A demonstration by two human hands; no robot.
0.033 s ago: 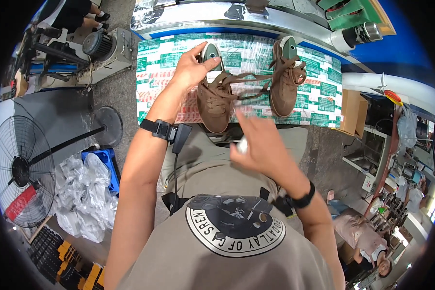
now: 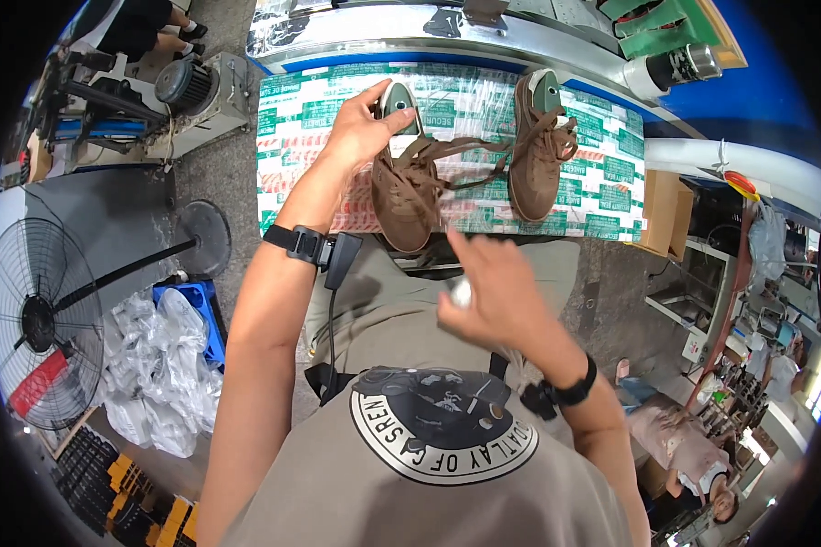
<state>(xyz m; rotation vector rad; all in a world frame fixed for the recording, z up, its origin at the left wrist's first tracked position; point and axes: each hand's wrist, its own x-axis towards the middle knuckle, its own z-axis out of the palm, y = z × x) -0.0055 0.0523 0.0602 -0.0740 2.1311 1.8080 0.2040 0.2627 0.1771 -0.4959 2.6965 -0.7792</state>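
A brown sneaker [image 2: 404, 214] with loose brown laces lies toe toward me on the wrapped surface. My left hand [image 2: 371, 126] is closed on its heel collar, thumb over the pale and green insole. Its mate, another brown sneaker [image 2: 535, 173], lies to the right, with laces trailing between the two. My right hand [image 2: 497, 296] hovers right of the near sneaker's toe, slightly blurred. Its index finger points toward the laces, while the other fingers curl round a small white thing [image 2: 462, 293], mostly hidden. Whether a fingertip touches a lace is unclear.
The shoes rest on a surface covered in green-and-white printed wrap [image 2: 319, 100]. Beyond it runs a metal machine edge [image 2: 365, 41]. A floor fan [image 2: 38, 319] and a blue crate [image 2: 212, 314] with clear plastic bags stand left. An open cardboard box [image 2: 668, 214] is right; a person [image 2: 680, 438] sits lower right.
My right hand has shifted slightly toward me and to the right. The laces on the left sneaker have moved and blur near its toe. My left hand keeps its place.
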